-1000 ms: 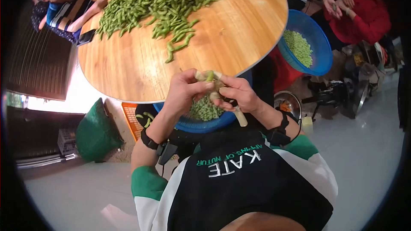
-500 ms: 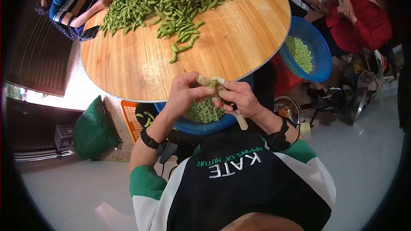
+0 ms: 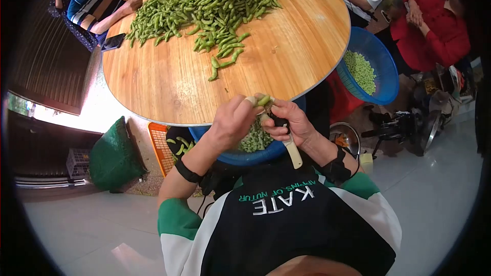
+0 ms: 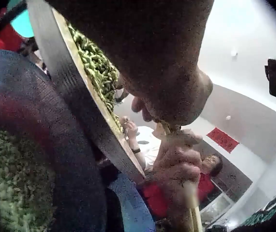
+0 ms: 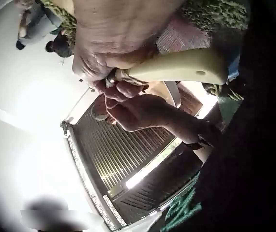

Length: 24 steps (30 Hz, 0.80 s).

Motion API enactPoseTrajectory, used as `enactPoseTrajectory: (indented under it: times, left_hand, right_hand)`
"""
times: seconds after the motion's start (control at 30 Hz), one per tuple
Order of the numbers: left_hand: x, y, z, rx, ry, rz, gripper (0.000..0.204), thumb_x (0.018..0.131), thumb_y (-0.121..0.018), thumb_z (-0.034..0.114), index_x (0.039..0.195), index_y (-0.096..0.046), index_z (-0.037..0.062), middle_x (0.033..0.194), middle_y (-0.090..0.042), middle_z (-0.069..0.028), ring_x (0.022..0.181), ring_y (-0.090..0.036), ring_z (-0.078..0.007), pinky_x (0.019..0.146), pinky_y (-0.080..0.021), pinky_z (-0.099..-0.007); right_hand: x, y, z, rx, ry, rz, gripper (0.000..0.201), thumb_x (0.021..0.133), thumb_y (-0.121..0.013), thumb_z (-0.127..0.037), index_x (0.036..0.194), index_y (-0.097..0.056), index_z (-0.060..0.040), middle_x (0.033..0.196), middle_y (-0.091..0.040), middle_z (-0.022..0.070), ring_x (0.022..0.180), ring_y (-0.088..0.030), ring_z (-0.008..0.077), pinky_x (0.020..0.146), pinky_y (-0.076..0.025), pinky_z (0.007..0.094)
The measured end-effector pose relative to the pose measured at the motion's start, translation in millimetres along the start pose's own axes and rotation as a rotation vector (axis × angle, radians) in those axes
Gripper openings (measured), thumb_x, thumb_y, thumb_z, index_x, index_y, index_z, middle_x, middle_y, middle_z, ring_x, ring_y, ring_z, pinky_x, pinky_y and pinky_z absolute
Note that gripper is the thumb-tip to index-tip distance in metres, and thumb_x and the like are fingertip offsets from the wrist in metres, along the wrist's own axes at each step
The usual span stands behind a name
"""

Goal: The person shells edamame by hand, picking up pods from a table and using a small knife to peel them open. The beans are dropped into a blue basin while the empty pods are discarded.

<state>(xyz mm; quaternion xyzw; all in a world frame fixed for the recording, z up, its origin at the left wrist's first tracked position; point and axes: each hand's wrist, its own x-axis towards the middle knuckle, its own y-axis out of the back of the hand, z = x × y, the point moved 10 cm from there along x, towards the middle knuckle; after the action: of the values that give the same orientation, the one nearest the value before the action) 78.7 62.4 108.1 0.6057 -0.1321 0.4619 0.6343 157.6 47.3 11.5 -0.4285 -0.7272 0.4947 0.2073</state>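
Observation:
In the head view my left hand (image 3: pixel 232 122) pinches a green soybean pod (image 3: pixel 264 100) between thumb and fingers, just beyond the table's near edge. My right hand (image 3: pixel 292 122) meets it at the pod and grips a tool with a cream handle (image 3: pixel 293 154). That handle, with a hole in its end, sticks out below the palm; the tool's working end is hidden by the fingers. Pale wraps cover some fingertips. Beneath both hands sits a blue basket (image 3: pixel 232 159) holding shelled green beans (image 3: pixel 255 141). The right wrist view shows the cream handle (image 5: pixel 181 66) close up.
A heap of pods (image 3: pixel 204 7) covers the far part of the round wooden table (image 3: pixel 153 79). A phone (image 3: pixel 113 42) lies at its left edge. Another blue basket (image 3: pixel 384 71) with beans stands right, near a metal bowl (image 3: pixel 353 135). Other people sit around the table.
Both hands have shifted slightly right and down in the head view. The left hand has turned, and the pod shows more plainly at the fingertips. The cream handle points lower.

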Motion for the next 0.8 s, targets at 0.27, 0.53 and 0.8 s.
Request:
enactPoseTrajectory:
  times: [0.27,0.53,0.8]
  left_hand:
    - [-14.4,-12.9,-39.8,-0.544,0.438,0.021,0.008,0.089,-0.060,0.008,0.085,-0.058,0.0014,0.062,-0.050,-0.0080,0.053,-0.052,-0.0198,0.047,-0.041,-0.0297]
    - [-46.2,-45.7,-48.3,-0.928,0.959,-0.077,0.019,0.094,-0.054,0.013,0.080,-0.055,0.0001,0.063,-0.056,-0.0048,0.051,-0.051,-0.0082,0.047,-0.041,-0.0258]
    - [-30.1,-24.9,-33.0,-0.411,0.653,-0.115,0.011,0.083,-0.059,0.005,0.080,-0.051,-0.0029,0.070,-0.054,-0.0219,0.066,-0.057,-0.0388,0.058,-0.044,-0.0429]
  right_hand:
    - [-0.2,-8.4,-3.6,-0.065,0.094,0.011,0.030,0.097,-0.046,-0.015,0.125,-0.050,-0.0040,0.085,-0.060,0.0102,0.051,-0.046,0.0082,0.040,-0.036,0.0180]
    - [-5.7,-0.7,-30.4,-0.807,0.289,0.227,0.031,0.092,-0.054,-0.010,0.120,-0.052,0.0039,0.089,-0.064,0.0076,0.059,-0.053,0.0081,0.047,-0.042,0.0213]
    - [-17.3,-60.6,-59.3,-1.754,0.990,0.256,0.038,0.077,-0.068,-0.002,0.111,-0.054,0.0041,0.088,-0.054,0.0164,0.072,-0.058,0.0284,0.062,-0.049,0.0341]
